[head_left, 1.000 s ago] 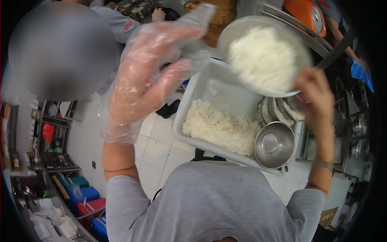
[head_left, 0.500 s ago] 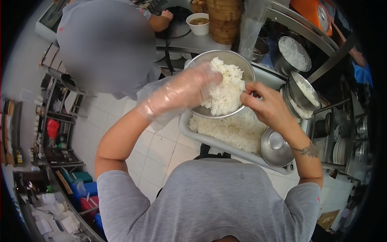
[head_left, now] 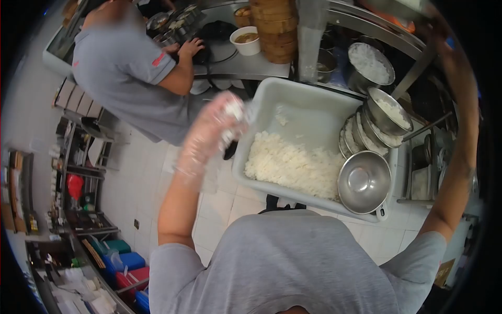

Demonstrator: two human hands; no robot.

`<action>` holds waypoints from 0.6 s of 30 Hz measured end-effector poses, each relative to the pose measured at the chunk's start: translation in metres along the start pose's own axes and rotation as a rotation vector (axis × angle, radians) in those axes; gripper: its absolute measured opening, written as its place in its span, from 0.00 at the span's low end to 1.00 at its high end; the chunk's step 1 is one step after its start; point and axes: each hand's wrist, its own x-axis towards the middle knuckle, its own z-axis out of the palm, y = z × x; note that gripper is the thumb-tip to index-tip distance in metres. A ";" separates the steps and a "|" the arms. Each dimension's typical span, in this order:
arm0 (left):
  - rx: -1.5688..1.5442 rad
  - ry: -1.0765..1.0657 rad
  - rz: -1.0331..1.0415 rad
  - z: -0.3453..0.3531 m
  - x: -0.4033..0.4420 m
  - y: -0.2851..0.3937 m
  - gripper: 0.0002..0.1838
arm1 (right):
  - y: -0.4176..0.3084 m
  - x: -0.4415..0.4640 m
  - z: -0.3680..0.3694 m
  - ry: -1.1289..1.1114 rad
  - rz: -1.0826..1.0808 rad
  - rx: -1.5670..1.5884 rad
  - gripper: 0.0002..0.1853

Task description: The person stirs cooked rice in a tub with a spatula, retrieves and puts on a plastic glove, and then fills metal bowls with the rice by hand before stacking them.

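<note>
My left hand [head_left: 215, 125], in a clear plastic glove, is closed around a clump of white rice [head_left: 234, 111], left of a large pale tub [head_left: 248, 180]. My right hand [head_left: 443, 39] is bare, raised at the top right, and holds the edge of a metal bowl [head_left: 400, 9], partly out of the picture. Loose rice [head_left: 293, 166] lies along the near side of the tub. An empty steel bowl [head_left: 364, 182] sits at the tub's right corner, with several rice-filled bowls [head_left: 389, 112] stacked behind it.
A person [head_left: 128, 68] in a grey shirt stands at a steel counter [head_left: 225, 68] at the upper left. A white soup bowl [head_left: 246, 41] and bamboo steamers [head_left: 274, 31] stand on it. Another bowl of white contents [head_left: 371, 64] is behind the tub. Shelves [head_left: 83, 183] line the left.
The rice bowl has gone from over the tub to the top right with my right hand. My left hand has drawn back left, away from the bowl, with rice in it.
</note>
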 end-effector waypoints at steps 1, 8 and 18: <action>-0.019 0.022 -0.144 0.007 -0.004 -0.020 0.15 | 0.018 0.011 -0.013 0.001 0.016 -0.125 0.15; 1.094 -0.032 0.154 0.018 -0.020 -0.172 0.20 | -0.016 0.085 -0.025 0.194 0.042 -0.255 0.14; 1.396 0.091 0.290 0.053 -0.054 -0.169 0.22 | 0.073 0.099 0.013 0.129 -0.098 -0.467 0.12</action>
